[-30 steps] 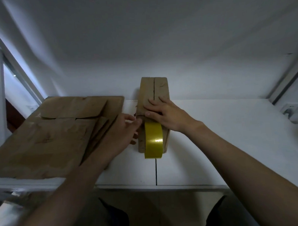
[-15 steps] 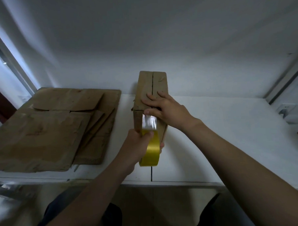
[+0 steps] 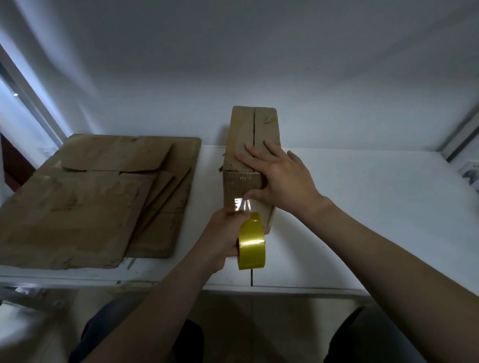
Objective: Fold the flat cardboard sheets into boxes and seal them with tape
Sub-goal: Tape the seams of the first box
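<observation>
While your right hand [image 3: 281,179] lies flat on the box [image 3: 251,131] at frame centre, fingers [image 3: 255,152] spread over the top seam and thumb on the near face, your left hand [image 3: 224,237] grips the yellow tape roll [image 3: 250,242] just below, fingers curled round it. Clear tape strip [image 3: 240,204] runs from roll to near face. Box stands on the white counter [image 3: 371,216]; flat cardboard sheets [image 3: 82,199] are stacked at left.

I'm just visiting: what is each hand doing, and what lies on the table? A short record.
Left hand: grips the yellow tape roll
Right hand: presses flat on the narrow brown cardboard box
Tape strip: stretched from roll to box's near end
Box: on the white table
Left of it: pile of flat brown cardboard sheets
</observation>
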Tool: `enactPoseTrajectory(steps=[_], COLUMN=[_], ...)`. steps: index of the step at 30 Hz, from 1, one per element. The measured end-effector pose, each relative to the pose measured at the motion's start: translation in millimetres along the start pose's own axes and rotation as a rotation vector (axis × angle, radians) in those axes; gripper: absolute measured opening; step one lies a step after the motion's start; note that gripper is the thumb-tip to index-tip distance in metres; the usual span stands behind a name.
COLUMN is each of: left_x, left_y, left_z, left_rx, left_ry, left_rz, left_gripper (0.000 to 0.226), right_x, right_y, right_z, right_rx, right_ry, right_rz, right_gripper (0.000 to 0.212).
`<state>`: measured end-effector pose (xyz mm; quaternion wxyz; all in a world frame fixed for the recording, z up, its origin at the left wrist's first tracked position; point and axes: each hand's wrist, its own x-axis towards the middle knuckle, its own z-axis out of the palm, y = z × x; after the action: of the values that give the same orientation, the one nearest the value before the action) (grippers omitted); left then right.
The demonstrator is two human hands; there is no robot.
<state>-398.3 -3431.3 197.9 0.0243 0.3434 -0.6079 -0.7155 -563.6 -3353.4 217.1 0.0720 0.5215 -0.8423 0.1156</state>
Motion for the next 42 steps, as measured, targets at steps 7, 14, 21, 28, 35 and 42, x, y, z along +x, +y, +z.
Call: enactPoseTrajectory(steps=[7,14,21,28,35,42], left_x=[4.0,6.4,8.0,5.3,6.8,6.5], left_y=[-4.8,-10.9,-14.7,-18.8,-17.6,-17.6], left_z=[2.4,7.6,15.8,22.4,24.7,24.7], left_rx=[-0.016,0.087,0.105,0.134,0.139,0.074], left_ry=[0.042,0.124,0.194,0.250,0.290,0.276], left_rz=[0.019,0.059,0.077,0.083,0.080,0.087], left_gripper=[0.026,0.035,0.036,0.038,0.036,0.025], right_x=[-7.5,-74.4,-124.9,-125.5,-128.3,-140.6], right_y=[-3.6,53.3,143.0,163.2,162.8,132.7], right_z=[-14.2,-21.0,25.1,49.8,68.2,59.7], right_rx=[-0.057,0.141,0.077,0.158,0.084,0.374], right_ry=[0.026,0.179,-0.354,-0.513,-0.314,-0.067], right_rz=[0.008,0.231,0.502,0.463,0.373,0.589], right_gripper=[0.093,0.050,0.047,0.060,0.020,0.027])
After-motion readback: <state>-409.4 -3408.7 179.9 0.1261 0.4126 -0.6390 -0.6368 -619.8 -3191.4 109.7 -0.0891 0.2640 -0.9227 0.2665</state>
